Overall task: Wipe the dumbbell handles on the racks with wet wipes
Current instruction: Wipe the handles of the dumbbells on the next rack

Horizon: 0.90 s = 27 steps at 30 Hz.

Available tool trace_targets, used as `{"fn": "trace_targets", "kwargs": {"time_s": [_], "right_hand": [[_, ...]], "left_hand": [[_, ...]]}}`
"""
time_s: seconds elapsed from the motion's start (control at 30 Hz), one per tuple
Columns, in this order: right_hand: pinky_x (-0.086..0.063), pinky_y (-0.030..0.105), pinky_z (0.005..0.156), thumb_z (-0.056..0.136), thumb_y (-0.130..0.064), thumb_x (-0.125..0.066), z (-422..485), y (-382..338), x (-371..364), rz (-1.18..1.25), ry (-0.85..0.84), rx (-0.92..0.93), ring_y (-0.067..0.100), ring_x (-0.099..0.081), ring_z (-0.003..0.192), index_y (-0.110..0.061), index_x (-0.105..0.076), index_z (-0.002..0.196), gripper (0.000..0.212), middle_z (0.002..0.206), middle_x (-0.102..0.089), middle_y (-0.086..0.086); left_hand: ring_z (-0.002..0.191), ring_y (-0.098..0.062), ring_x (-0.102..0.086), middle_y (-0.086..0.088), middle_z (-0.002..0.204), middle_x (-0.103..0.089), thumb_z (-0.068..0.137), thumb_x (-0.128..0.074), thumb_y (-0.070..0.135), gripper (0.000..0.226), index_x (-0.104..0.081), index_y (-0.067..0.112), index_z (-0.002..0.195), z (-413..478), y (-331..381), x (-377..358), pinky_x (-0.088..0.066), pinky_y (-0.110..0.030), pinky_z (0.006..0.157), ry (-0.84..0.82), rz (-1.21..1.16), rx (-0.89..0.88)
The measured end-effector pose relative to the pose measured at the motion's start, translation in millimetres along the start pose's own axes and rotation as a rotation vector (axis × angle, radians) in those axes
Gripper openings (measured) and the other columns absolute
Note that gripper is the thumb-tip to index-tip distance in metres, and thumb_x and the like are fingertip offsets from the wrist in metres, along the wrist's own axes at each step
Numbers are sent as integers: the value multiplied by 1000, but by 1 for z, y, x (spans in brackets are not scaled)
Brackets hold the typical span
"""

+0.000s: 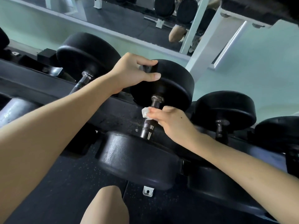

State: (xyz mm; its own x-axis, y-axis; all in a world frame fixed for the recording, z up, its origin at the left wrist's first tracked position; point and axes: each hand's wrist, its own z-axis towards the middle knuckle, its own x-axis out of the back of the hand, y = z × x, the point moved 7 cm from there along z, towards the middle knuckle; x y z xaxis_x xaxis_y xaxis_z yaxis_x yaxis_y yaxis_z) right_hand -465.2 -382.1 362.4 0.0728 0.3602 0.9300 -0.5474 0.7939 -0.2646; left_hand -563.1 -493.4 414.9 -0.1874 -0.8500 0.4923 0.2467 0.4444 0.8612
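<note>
Right now the person is crouched at the long black dumbbell rack [115,113], and everything centres on one black rubber-headed dumbbell [176,88] lying across its rail. Their left hand [132,70] grips the rim of that dumbbell's far head, fingers curled over the top edge and thumb pressed against the inner face. Their right hand [171,122] is wrapped round the dumbbell's knurled steel handle [147,125], with a crumpled white wet wipe [145,112] pinched between fingers and metal. A corner of the wipe pokes out on the handle's left side. How much of it sits under the palm I can't tell from where I stand.

The dumbbell's near head sits lower on the rack, towards the person. Left of this dumbbell rests another large black dumbbell [87,57], and right of it a smaller black one [226,109]. Beyond it runs a wall mirror [123,28]. Below it, a bare knee [106,206] shows over the dark speckled floor mat [64,183].
</note>
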Motion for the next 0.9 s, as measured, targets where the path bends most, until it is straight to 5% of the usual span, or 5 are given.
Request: {"fn": "trace_targets", "kwargs": {"time_s": [0.27,0.43,0.57,0.67,0.9], "right_hand": [[-46,33,67,85,10,-43,34,6,-2,-415,-151,108,23,-52,90,-8,-51,125,44,115,-58,6],[-52,28,49,56,21,-65,-3,24,3,-351,87,54,23,-53,61,-3,-67,109,58,89,-70,4],[-41,19,48,90,-4,-59,-22,29,19,-102,218,-206,5,-36,45,-11,-69,83,14,47,-35,-15],[-39,14,58,98,-24,-51,-11,33,32,240,356,-400,3,-49,50,-12,-69,77,30,48,-46,-14],[-36,23,53,88,-1,-51,-21,4,1,94,83,-376,16,-47,50,1,-56,66,22,51,-50,5]], "left_hand": [[112,3,-52,18,112,-62,73,-79,34,46,-66,30,117,0,-1,-1,-32,-10,91,3,-4,-10],[113,3,-49,19,108,-56,74,-78,34,47,-65,30,119,-1,-1,-1,-31,-12,93,19,-3,-20],[114,2,-49,20,107,-56,73,-79,34,47,-65,30,118,0,-2,0,-31,-13,95,25,-17,-21],[109,3,-50,25,98,-55,73,-79,33,47,-66,29,118,0,-2,-1,-31,-12,94,28,-14,-22],[104,7,-50,26,98,-54,74,-79,32,46,-66,28,118,-1,-1,0,-32,-6,87,39,-21,-28]]}}
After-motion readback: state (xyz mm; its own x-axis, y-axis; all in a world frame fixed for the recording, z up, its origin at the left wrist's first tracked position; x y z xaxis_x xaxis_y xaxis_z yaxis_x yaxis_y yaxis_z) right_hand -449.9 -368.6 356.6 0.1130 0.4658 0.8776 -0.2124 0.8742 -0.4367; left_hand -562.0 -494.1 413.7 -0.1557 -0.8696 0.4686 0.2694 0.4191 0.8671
